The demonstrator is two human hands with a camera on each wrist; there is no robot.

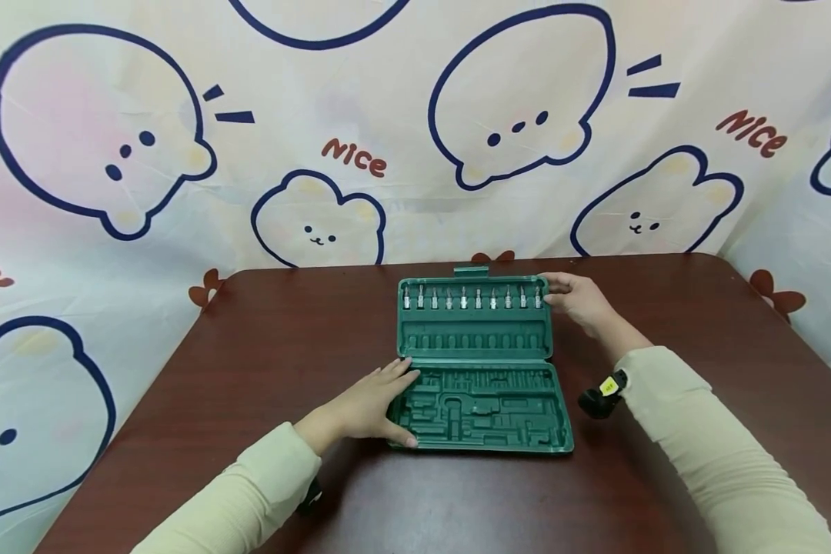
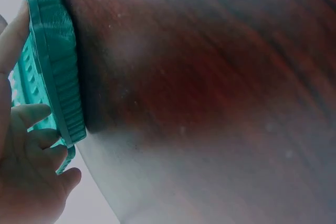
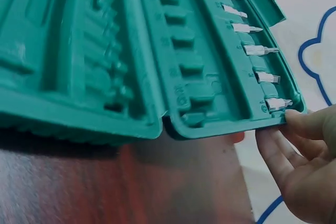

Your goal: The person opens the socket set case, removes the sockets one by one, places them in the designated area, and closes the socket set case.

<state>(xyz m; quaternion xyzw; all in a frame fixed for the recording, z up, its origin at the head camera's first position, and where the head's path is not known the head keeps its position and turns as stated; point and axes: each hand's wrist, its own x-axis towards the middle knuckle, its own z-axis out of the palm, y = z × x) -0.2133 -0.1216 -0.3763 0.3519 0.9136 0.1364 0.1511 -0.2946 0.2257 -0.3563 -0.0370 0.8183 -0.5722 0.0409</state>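
A green plastic bit case (image 1: pixel 481 404) lies unfolded on the table, its lid (image 1: pixel 474 338) raised at the back. One row of silver screwdriver bits (image 1: pixel 478 298) stands along the lid's far part; the lower row of slots holds none. The base has moulded hollows with nothing in them. My left hand (image 1: pixel 377 404) rests spread on the base's left edge, thumb at the front corner and fingers over the side rim (image 2: pixel 55 77). At the lid's upper right corner, my right hand (image 1: pixel 582 302) pinches the edge between thumb and fingers (image 3: pixel 273 153), beside the last bit.
The dark brown wooden table (image 1: pixel 277 331) spreads around the case. Behind it hangs a pale cloth (image 1: pixel 408 208) printed with bear outlines. A green latch (image 1: pixel 471 271) sticks out from the lid's far edge. A black wrist camera (image 1: pixel 601 396) sits at the right sleeve.
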